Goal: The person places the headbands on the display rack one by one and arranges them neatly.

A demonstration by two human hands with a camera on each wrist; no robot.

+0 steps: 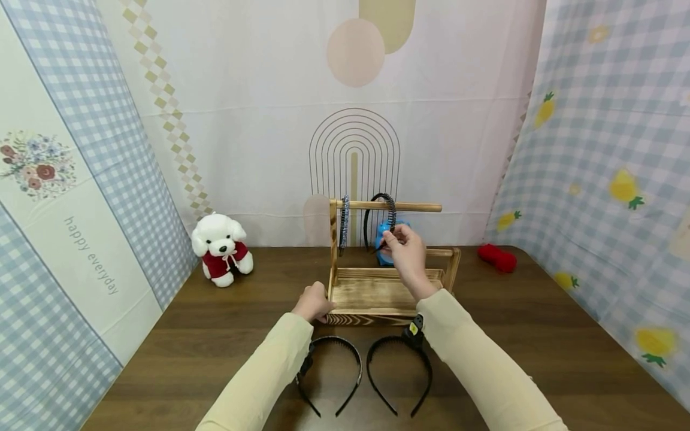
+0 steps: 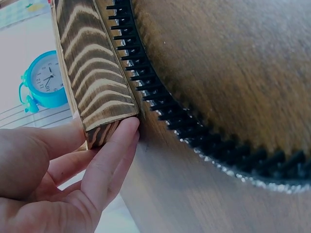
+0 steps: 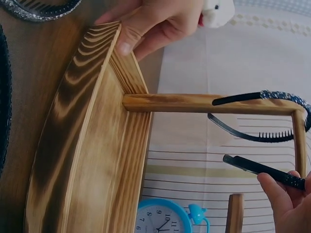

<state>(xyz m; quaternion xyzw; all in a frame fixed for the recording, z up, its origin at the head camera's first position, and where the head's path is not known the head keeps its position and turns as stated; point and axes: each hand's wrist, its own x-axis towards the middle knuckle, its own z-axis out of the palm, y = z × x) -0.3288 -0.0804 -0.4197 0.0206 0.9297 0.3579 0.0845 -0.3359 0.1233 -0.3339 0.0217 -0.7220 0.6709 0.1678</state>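
A wooden stand [image 1: 372, 293] has a low tray and a raised rod [image 1: 423, 207]. My left hand [image 1: 314, 302] grips the tray's front left corner, thumb and fingers on either side of the wood in the left wrist view. With thumb and fingertips, my right hand [image 1: 408, 254] pinches one side of a black toothed headband [image 1: 392, 209], whose arch passes over the rod. Left of it, near the upright post, a glittery blue-and-black headband [image 1: 345, 221] hangs on the same rod. The right wrist view shows the held headband's end [image 3: 243, 164] sticking out past my fingers.
Two more headbands lie on the table before the stand: a glittery one [image 1: 359, 365] and a black one [image 1: 369, 365]. A blue alarm clock [image 2: 47, 77] stands behind the tray. A white plush dog [image 1: 220, 239] sits left, and a red bundle [image 1: 497, 258] lies right.
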